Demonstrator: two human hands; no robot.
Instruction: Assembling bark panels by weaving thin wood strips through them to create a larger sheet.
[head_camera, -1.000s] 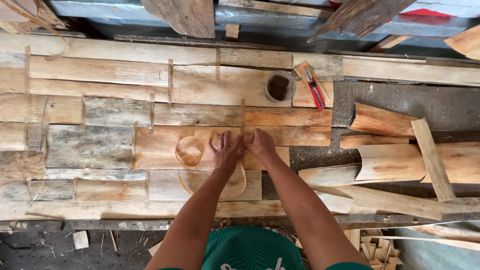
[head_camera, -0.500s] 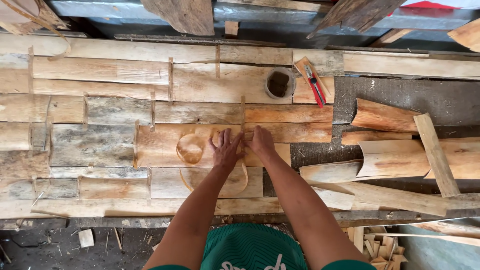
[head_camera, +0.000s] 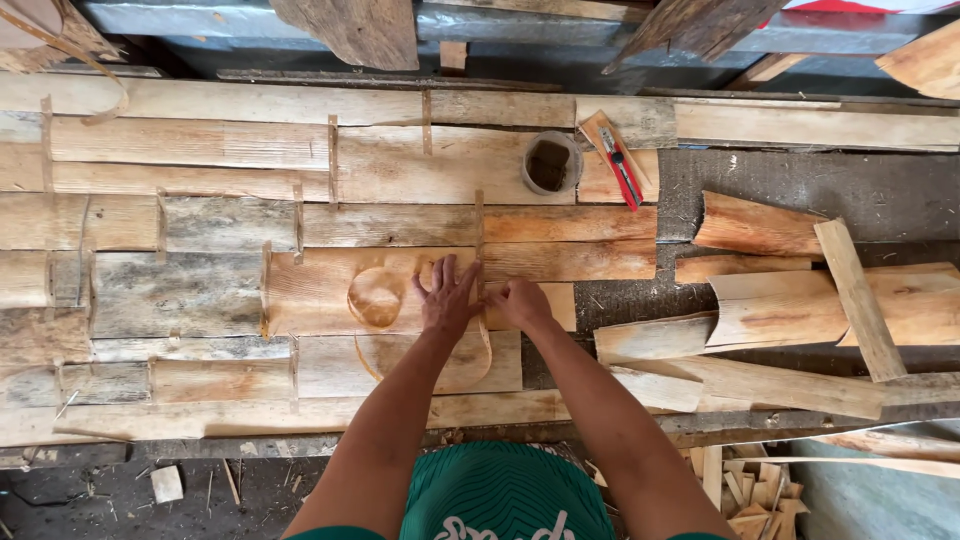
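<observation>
My left hand (head_camera: 447, 296) lies flat with spread fingers on a light brown bark-like sheet (head_camera: 320, 290) laid on the workbench. My right hand (head_camera: 517, 300) is curled just to its right, pinching the sheet's edge beside a thin upright strip (head_camera: 479, 225). A round cut-out disc (head_camera: 375, 297) sits on the sheet left of my left hand. A curved cut line (head_camera: 480, 365) loops below my hands.
Many flat bark sheets (head_camera: 180, 290) cover the bench. A small round cup of dark paste (head_camera: 550, 163) and a red-handled cutter (head_camera: 620, 165) lie at the back. Loose curved pieces (head_camera: 780, 310) and a wooden stick (head_camera: 858, 298) are stacked at the right. Scraps (head_camera: 745, 490) litter the floor.
Both hands stay at the same place on the sheet; my left fingers have spread slightly and my right hand has curled tighter at the edge.
</observation>
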